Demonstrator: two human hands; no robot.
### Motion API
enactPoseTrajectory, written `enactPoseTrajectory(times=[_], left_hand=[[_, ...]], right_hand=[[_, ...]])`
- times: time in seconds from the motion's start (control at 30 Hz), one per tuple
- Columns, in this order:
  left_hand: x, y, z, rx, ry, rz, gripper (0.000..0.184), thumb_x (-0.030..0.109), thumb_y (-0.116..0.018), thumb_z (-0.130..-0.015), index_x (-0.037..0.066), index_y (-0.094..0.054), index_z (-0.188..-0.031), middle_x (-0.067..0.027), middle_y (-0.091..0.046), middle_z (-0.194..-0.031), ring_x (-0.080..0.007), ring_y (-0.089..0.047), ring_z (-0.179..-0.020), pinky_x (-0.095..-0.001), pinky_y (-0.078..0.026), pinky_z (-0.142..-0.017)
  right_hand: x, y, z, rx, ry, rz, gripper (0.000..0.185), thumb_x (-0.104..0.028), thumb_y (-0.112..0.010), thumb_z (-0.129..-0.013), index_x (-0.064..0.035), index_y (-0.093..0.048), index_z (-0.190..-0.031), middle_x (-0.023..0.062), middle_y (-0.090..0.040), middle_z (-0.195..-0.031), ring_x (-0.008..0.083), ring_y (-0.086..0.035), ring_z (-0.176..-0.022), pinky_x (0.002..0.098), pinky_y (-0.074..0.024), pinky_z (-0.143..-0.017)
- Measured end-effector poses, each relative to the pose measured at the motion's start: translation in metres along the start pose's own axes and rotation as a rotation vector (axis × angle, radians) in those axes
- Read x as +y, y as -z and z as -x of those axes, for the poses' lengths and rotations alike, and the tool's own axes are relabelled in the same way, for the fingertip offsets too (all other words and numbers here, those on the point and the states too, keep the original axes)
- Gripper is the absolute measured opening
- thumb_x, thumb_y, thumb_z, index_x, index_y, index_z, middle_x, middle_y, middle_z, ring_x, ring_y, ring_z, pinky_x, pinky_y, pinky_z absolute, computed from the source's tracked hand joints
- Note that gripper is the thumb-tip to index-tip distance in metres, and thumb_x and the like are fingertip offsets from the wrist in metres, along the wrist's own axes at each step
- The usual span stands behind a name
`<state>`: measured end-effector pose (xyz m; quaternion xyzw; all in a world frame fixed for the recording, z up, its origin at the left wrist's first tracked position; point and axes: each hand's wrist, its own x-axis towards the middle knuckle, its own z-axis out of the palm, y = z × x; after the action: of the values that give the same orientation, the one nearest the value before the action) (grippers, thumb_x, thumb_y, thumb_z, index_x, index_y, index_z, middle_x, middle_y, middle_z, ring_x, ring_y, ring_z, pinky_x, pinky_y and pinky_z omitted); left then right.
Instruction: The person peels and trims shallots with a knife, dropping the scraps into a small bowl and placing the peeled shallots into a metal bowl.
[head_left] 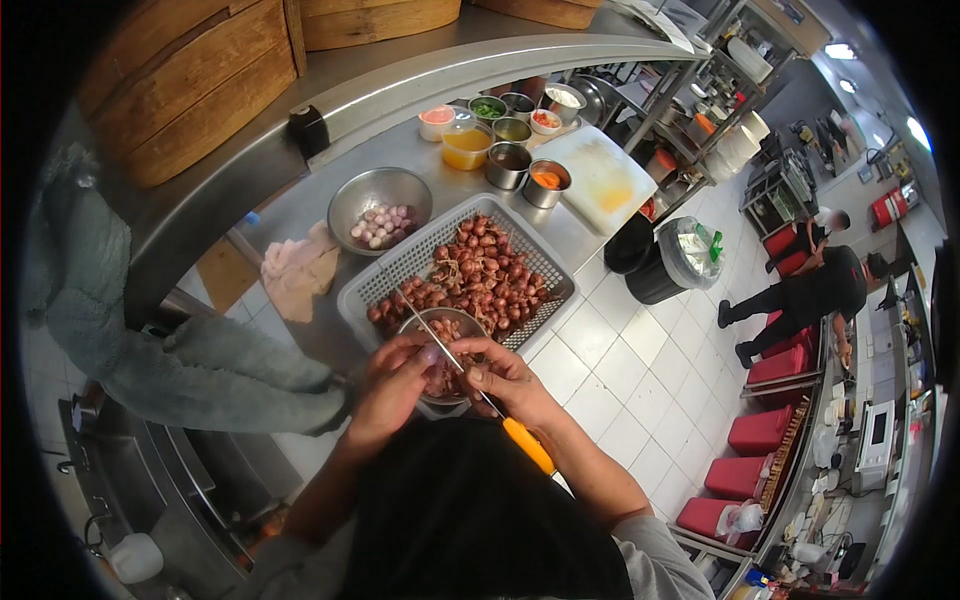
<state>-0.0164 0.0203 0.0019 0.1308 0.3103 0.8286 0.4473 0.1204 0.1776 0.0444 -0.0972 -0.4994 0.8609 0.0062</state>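
My left hand is closed around a purple shallot, partly covered by the fingers. My right hand grips a knife low on its blade; the yellow handle points back toward my body, and the blade runs up and left past the shallot. Below both hands sits a metal bowl with shallot skins or pieces in it, partly hidden by the hands. It stands at the near side of a grey perforated basket full of unpeeled shallots. Beyond, a steel bowl holds peeled shallots.
A crumpled cloth lies left of the steel bowl. Several metal and plastic containers and a white cutting board occupy the counter's far end. A lined bin stands on the floor to the right. Two people work farther off.
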Motion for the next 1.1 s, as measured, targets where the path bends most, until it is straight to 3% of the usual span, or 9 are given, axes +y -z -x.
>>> enactPoseTrajectory(times=[0.3, 0.53, 0.63, 0.77, 0.87, 0.97, 1.0, 1.1], left_hand=[[0.009, 0.008, 0.002, 0.007, -0.044, -0.196, 0.025, 0.002, -0.062, -0.097, -0.001, -0.061, -0.122, -0.0141, -0.068, -0.117, -0.0246, -0.067, -0.109, -0.0353, -0.056, -0.088], [0.024, 0.037, -0.013, 0.267, -0.196, -0.273, 0.02, 0.01, -0.062, -0.099, -0.003, -0.06, -0.114, -0.0161, -0.067, -0.115, -0.0296, -0.069, -0.108, -0.0378, -0.057, -0.089], [0.026, 0.053, -0.042, 0.357, -0.331, -0.362, 0.021, 0.013, -0.064, -0.099, -0.003, -0.061, -0.113, -0.0133, -0.066, -0.111, -0.0288, -0.069, -0.106, -0.0362, -0.057, -0.085], [0.038, 0.063, -0.098, 0.58, -0.58, -0.64, 0.023, 0.012, -0.071, -0.094, -0.003, -0.064, -0.11, -0.0079, -0.067, -0.1, -0.016, -0.066, -0.086, -0.0282, -0.054, -0.076], [0.049, 0.086, -0.154, 0.556, -0.838, -0.929, 0.021, 0.008, -0.072, -0.092, -0.002, -0.065, -0.109, -0.0068, -0.068, -0.098, -0.013, -0.063, -0.082, -0.0268, -0.052, -0.074], [0.058, 0.093, -0.197, 0.602, -0.765, -0.987, 0.02, 0.004, -0.073, -0.088, -0.001, -0.067, -0.107, -0.0079, -0.069, -0.099, -0.0136, -0.064, -0.086, -0.0275, -0.052, -0.077], [0.059, 0.098, -0.21, 0.646, -0.75, -1.048, 0.019, 0.005, -0.073, -0.087, 0.0, -0.068, -0.105, -0.0112, -0.07, -0.097, -0.0203, -0.067, -0.086, -0.03, -0.052, -0.078], [0.053, 0.105, -0.231, 0.666, -0.942, -1.437, 0.02, 0.008, -0.072, -0.088, 0.0, -0.068, -0.106, -0.0158, -0.07, -0.097, -0.0296, -0.069, -0.089, -0.0344, -0.053, -0.078]], right_hand=[[0.003, 0.01, 0.002, 0.118, 0.017, -0.036, 0.045, -0.03, -0.067, -0.098, -0.013, -0.054, -0.137, -0.0013, -0.052, -0.071, 0.0091, -0.048, -0.057, 0.0223, -0.0354, -0.05], [0.032, 0.037, -0.002, 0.192, -0.073, 0.055, 0.043, -0.025, -0.061, -0.102, -0.0138, -0.051, -0.142, -0.0019, -0.052, -0.077, 0.008, -0.047, -0.061, 0.0222, -0.0367, -0.053], [0.048, 0.043, 0.002, 0.225, -0.154, 0.068, 0.048, -0.029, -0.06, -0.102, -0.0156, -0.047, -0.147, -0.001, -0.05, -0.076, 0.0097, -0.048, -0.061, 0.0229, -0.0363, -0.054], [0.039, 0.039, 0.015, 0.253, -0.149, -0.018, 0.051, -0.029, -0.058, -0.103, -0.0173, -0.045, -0.151, -0.0012, -0.049, -0.077, 0.0094, -0.047, -0.06, 0.0228, -0.0367, -0.055], [0.043, 0.049, 0.022, 0.225, -0.16, -0.049, 0.051, -0.031, -0.057, -0.104, -0.0194, -0.044, -0.152, -0.0016, -0.048, -0.077, 0.009, -0.046, -0.06, 0.0226, -0.0373, -0.054], [0.053, 0.058, 0.027, 0.23, -0.225, -0.081, 0.051, -0.032, -0.056, -0.104, -0.0215, -0.044, -0.152, -0.0022, -0.048, -0.076, 0.0087, -0.046, -0.06, 0.0224, -0.038, -0.055], [0.055, 0.059, 0.027, 0.24, -0.248, -0.097, 0.051, -0.032, -0.056, -0.104, -0.0221, -0.044, -0.152, -0.0024, -0.047, -0.076, 0.0085, -0.047, -0.061, 0.0224, -0.0383, -0.055], [0.052, 0.054, 0.027, 0.203, -0.226, -0.121, 0.053, -0.034, -0.057, -0.104, -0.0221, -0.042, -0.154, -0.0027, -0.048, -0.077, 0.008, -0.047, -0.061, 0.0218, -0.0384, -0.055]])
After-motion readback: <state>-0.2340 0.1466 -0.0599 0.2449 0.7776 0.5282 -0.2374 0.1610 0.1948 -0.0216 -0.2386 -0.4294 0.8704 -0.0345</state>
